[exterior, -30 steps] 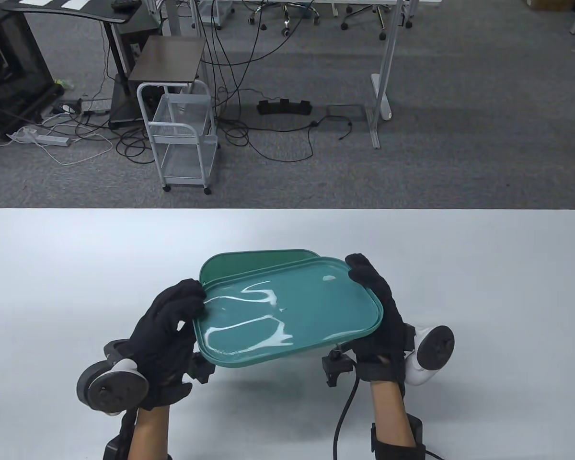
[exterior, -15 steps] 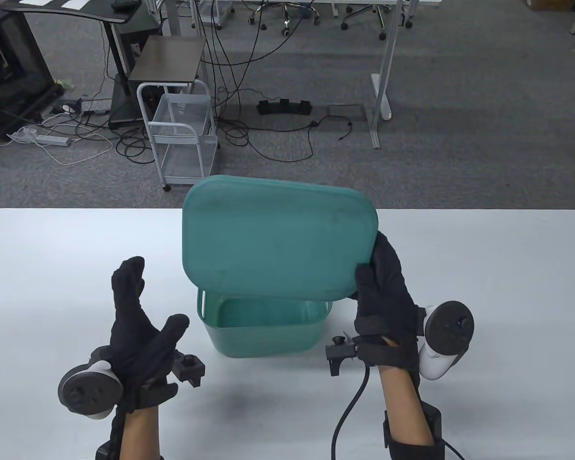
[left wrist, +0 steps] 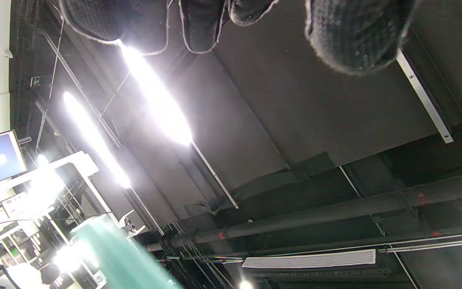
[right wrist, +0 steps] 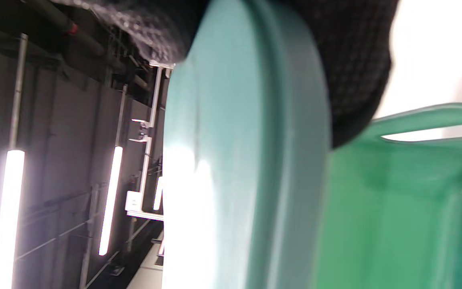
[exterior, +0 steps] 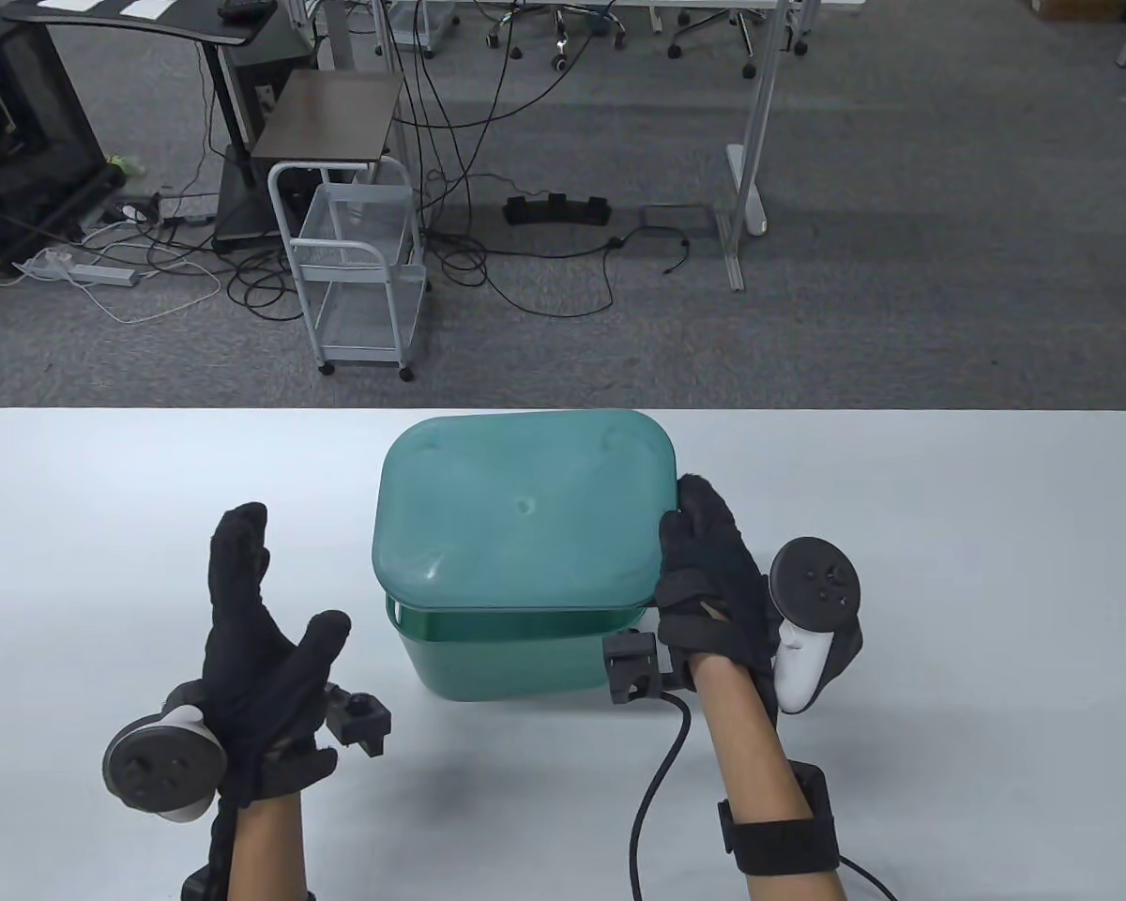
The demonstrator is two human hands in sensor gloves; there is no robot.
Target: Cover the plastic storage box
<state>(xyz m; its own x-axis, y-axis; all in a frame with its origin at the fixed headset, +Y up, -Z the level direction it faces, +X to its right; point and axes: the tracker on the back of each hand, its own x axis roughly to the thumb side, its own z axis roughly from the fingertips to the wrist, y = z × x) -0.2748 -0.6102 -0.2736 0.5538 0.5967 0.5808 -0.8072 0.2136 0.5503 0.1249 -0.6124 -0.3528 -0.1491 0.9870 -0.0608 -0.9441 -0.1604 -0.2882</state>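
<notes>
Table view: the right hand [exterior: 713, 582] grips the green lid [exterior: 524, 511] at its 3 o'clock edge, over the box [exterior: 516, 657]. The left hand [exterior: 258, 657], at the box's 9 o'clock, spreads its fingers wide, holding nothing.

The lid [exterior: 523, 511] hides the box [exterior: 516, 657] opening beside the right fingers [exterior: 699, 526]; left fingers [left wrist: 351, 36] are cut off; the box blurs.

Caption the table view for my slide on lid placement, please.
Right hand holds the teal lid over the green box; open left hand waits alongside.
</notes>
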